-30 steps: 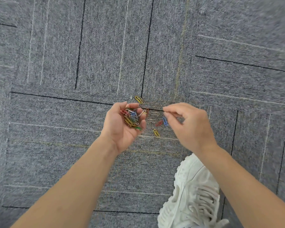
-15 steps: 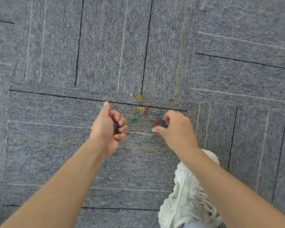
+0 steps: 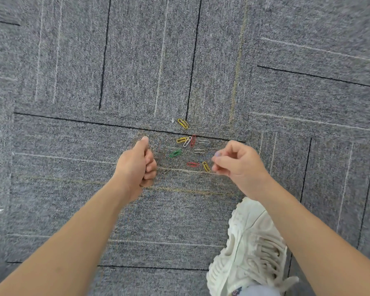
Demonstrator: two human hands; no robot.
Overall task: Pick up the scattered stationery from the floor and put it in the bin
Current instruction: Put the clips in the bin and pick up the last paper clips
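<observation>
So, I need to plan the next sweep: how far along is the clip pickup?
Done: gathered clips sit in the left hand, open-palmed a second ago, now fisted. In hand: the right hand pinches what looks like a blue clip, blurred. Left: about ten loose clips on the carpet; no bin in view.

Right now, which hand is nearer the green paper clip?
Left. The left hand is curled just left of the green paper clip; the right hand is farther off to its right.
</observation>
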